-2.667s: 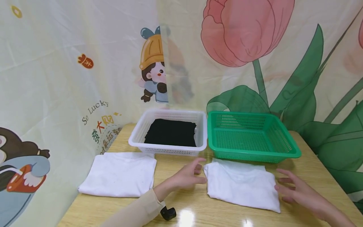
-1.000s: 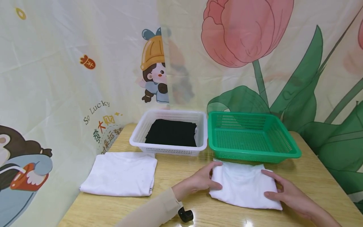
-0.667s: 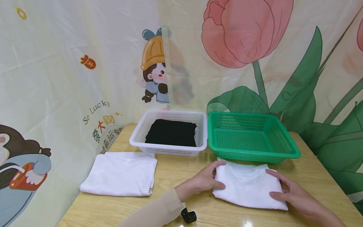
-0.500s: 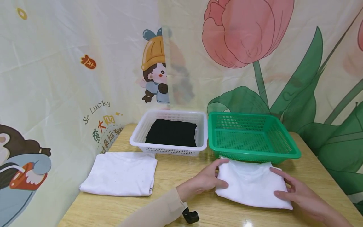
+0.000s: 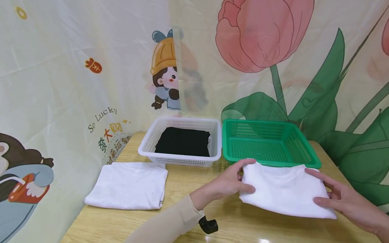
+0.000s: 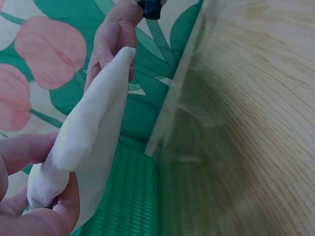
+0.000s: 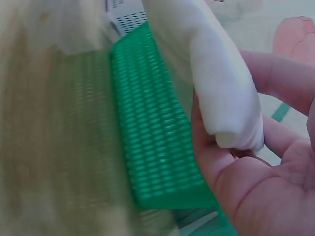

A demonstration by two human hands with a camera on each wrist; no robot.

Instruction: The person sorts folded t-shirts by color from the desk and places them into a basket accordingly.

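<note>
A folded white fabric shirt with a rounded neckline [image 5: 282, 194] hangs between two bare hands, raised off the pale wood-grain table [image 5: 97, 224]; it is just in front of the rectangular green plastic basket with perforated walls [image 5: 258, 150], and in the head view its upper edge overlaps that basket's front side. The left hand [image 5: 226, 184] pinches the shirt's left end, its thumb on the near face and its other fingers at the upper edge and behind; the right hand [image 5: 349, 197] pinches the opposite end in the same way, and the right wrist view shows the rolled, thick fold caught between thumb and fingers; the middle of the shirt dips a little between the two grips.

A beige sleeve [image 5: 170, 222] covers the left forearm, with a small black device [image 5: 208, 225] at the wrist; to the left on the table lies a second folded white fabric shirt [image 5: 127, 185], flat and well apart from the hands; behind it, close beside the green basket, stands a rectangular white perforated plastic basket [image 5: 179, 161], which holds a folded black cloth [image 5: 182, 141]; behind everything hangs a cream fabric backdrop printed with a large pink tulip [image 5: 264, 37].
</note>
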